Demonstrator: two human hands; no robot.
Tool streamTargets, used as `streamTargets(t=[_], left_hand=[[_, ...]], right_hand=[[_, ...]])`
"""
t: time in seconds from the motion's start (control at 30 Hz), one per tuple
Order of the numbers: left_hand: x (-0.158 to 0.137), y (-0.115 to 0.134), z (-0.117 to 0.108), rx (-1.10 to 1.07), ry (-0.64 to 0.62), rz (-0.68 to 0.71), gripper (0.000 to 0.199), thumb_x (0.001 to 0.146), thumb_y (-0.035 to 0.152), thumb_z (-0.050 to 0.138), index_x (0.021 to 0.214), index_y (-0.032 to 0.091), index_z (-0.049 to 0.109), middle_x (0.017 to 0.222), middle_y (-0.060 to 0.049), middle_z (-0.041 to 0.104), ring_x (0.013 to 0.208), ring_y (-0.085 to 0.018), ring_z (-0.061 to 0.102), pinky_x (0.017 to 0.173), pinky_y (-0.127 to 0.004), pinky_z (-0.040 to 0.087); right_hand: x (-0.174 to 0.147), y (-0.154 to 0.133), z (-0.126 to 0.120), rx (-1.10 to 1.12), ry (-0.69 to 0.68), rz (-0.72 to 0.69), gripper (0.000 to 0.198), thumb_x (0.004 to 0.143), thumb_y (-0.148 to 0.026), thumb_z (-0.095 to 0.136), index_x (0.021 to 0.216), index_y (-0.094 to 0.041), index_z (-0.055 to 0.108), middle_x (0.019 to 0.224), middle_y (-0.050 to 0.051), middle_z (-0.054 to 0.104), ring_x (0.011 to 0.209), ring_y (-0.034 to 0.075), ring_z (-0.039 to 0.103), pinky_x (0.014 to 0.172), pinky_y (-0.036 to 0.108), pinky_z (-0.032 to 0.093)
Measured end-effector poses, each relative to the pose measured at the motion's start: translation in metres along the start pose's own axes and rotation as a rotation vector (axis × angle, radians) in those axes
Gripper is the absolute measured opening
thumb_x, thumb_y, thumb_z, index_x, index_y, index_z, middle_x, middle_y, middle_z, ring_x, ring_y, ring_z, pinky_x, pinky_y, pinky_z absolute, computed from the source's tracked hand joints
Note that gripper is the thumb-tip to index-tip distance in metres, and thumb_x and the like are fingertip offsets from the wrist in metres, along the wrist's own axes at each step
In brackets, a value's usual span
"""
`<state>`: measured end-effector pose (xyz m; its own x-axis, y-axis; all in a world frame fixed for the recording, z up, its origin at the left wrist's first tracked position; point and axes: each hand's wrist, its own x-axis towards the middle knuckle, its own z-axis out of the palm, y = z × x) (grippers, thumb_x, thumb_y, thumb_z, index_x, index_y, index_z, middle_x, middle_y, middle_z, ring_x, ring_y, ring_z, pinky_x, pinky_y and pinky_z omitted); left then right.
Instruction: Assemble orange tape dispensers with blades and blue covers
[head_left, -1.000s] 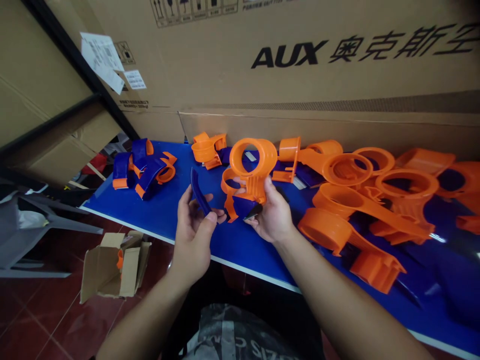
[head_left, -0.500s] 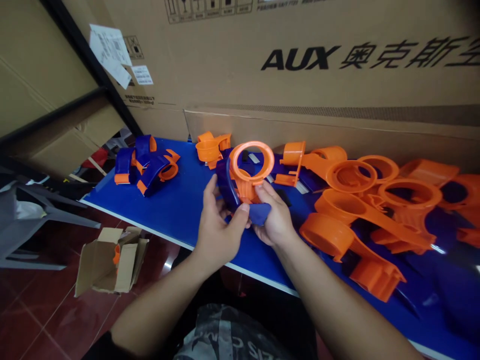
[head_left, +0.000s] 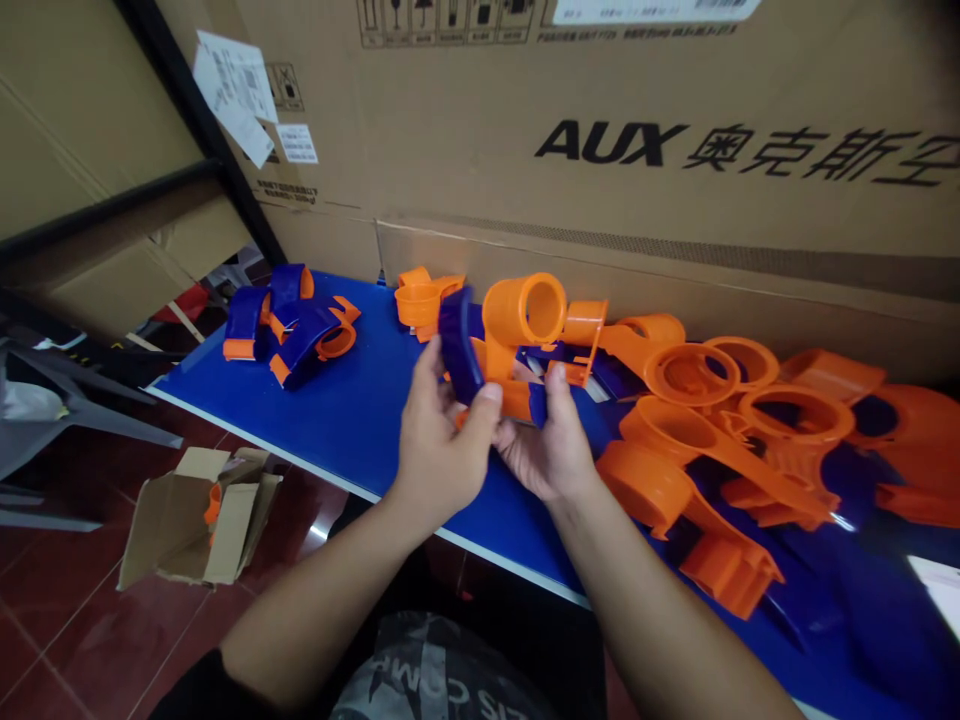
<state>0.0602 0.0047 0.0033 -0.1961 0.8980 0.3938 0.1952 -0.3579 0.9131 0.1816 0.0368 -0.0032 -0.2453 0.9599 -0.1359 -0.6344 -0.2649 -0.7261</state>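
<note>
Above the middle of the table, an orange plastic tape dispenser (head_left: pixel 523 310) with a dark blue curved cover (head_left: pixel 460 345) is between my hands, its round hub turned sideways. My left hand (head_left: pixel 444 440) grips it by the cover side, thumb across the front and fingers partly hidden behind. From the lower right, my right hand (head_left: pixel 551 445) supports it with the thumb raised at its edge and the fingers beneath, partly hidden. A heap of orange dispenser bodies (head_left: pixel 690 375) lies to the right of my right hand.
Several blue-and-orange dispensers (head_left: pixel 304 330) lie on the left of the blue table (head_left: pixel 360 420). Another orange dispenser part (head_left: pixel 420 300) stands at the back. A large cardboard box (head_left: pixel 465 140) walls the rear. An open carton (head_left: pixel 161 520) and grey stool (head_left: pixel 67 410) are on the floor left.
The dispenser has been turned in my hands: its ring faced up toward me and now points sideways to the right. My right thumb has lifted off its front.
</note>
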Motion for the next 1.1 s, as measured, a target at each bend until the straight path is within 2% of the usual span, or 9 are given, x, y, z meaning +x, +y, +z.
streamTargets(t=[0.07, 0.17, 0.23, 0.4, 0.5, 0.63, 0.73, 0.87, 1.1], left_hand=[[-0.002, 0.004, -0.005, -0.149, 0.086, -0.050, 0.062, 0.107, 0.048, 0.058, 0.160, 0.029, 0.032, 0.155, -0.015, 0.058, 0.127, -0.026, 0.072, 0.107, -0.042, 0.063], [-0.008, 0.015, -0.012, -0.264, 0.178, -0.105, 0.057, 0.106, 0.049, 0.061, 0.155, 0.029, 0.039, 0.151, -0.013, 0.061, 0.124, -0.024, 0.074, 0.109, -0.041, 0.062], [-0.012, 0.023, -0.014, -0.309, 0.190, -0.129, 0.057, 0.105, 0.049, 0.063, 0.153, 0.029, 0.042, 0.148, -0.012, 0.063, 0.123, -0.024, 0.074, 0.108, -0.041, 0.062], [-0.013, 0.032, -0.016, -0.434, 0.174, -0.164, 0.060, 0.099, 0.045, 0.074, 0.151, 0.028, 0.049, 0.147, -0.012, 0.066, 0.133, -0.025, 0.068, 0.109, -0.038, 0.059], [-0.007, 0.025, -0.019, -0.625, 0.097, -0.214, 0.058, 0.096, 0.045, 0.078, 0.145, 0.027, 0.055, 0.146, -0.012, 0.067, 0.132, -0.027, 0.068, 0.111, -0.043, 0.058], [0.000, 0.003, -0.029, -0.824, -0.117, -0.261, 0.054, 0.093, 0.046, 0.080, 0.139, 0.029, 0.059, 0.149, -0.011, 0.066, 0.133, -0.030, 0.067, 0.110, -0.050, 0.058], [0.000, -0.013, -0.036, -0.840, -0.173, -0.216, 0.051, 0.093, 0.041, 0.081, 0.137, 0.031, 0.060, 0.151, -0.010, 0.065, 0.134, -0.030, 0.067, 0.111, -0.052, 0.057], [-0.004, -0.024, -0.038, -0.769, -0.187, -0.157, 0.055, 0.093, 0.037, 0.082, 0.141, 0.032, 0.057, 0.153, -0.010, 0.064, 0.135, -0.029, 0.066, 0.112, -0.052, 0.057], [-0.005, -0.016, -0.036, -0.617, -0.140, -0.115, 0.068, 0.088, 0.048, 0.086, 0.145, 0.030, 0.054, 0.151, -0.014, 0.063, 0.133, -0.031, 0.068, 0.112, -0.051, 0.058]], right_hand=[[0.001, -0.006, -0.002, 0.063, -0.026, 0.078, 0.059, 0.090, -0.075, 0.066, 0.117, -0.023, 0.071, 0.090, 0.004, 0.076, 0.066, 0.016, 0.070, 0.046, 0.022, 0.054], [0.000, -0.012, -0.006, 0.135, -0.060, 0.144, 0.054, 0.088, -0.069, 0.069, 0.117, -0.023, 0.070, 0.087, 0.002, 0.073, 0.058, 0.012, 0.063, 0.040, 0.017, 0.046], [-0.001, -0.014, -0.008, 0.149, -0.087, 0.142, 0.050, 0.090, -0.064, 0.069, 0.118, -0.023, 0.070, 0.086, 0.001, 0.071, 0.058, 0.011, 0.061, 0.038, 0.014, 0.043], [-0.002, -0.013, -0.011, 0.142, -0.183, 0.157, 0.043, 0.097, -0.059, 0.061, 0.121, -0.025, 0.070, 0.086, 0.000, 0.069, 0.061, 0.011, 0.064, 0.043, 0.016, 0.050], [-0.002, -0.011, -0.008, 0.114, -0.203, 0.142, 0.048, 0.099, -0.061, 0.058, 0.123, -0.023, 0.072, 0.086, 0.002, 0.070, 0.062, 0.013, 0.066, 0.040, 0.018, 0.048], [-0.004, -0.006, -0.001, 0.016, -0.164, 0.082, 0.053, 0.097, -0.066, 0.058, 0.120, -0.022, 0.075, 0.088, 0.004, 0.074, 0.063, 0.016, 0.069, 0.039, 0.021, 0.046], [-0.005, -0.001, 0.000, -0.066, -0.137, 0.004, 0.058, 0.097, -0.068, 0.056, 0.123, -0.020, 0.075, 0.085, 0.006, 0.075, 0.063, 0.018, 0.069, 0.039, 0.022, 0.045], [-0.003, 0.005, -0.004, -0.164, -0.098, -0.071, 0.061, 0.098, -0.069, 0.054, 0.126, -0.018, 0.072, 0.086, 0.008, 0.077, 0.061, 0.019, 0.069, 0.037, 0.024, 0.042], [0.000, 0.011, -0.007, -0.238, -0.016, -0.178, 0.054, 0.096, -0.067, 0.058, 0.119, -0.021, 0.071, 0.100, 0.009, 0.079, 0.066, 0.020, 0.072, 0.039, 0.026, 0.043]])
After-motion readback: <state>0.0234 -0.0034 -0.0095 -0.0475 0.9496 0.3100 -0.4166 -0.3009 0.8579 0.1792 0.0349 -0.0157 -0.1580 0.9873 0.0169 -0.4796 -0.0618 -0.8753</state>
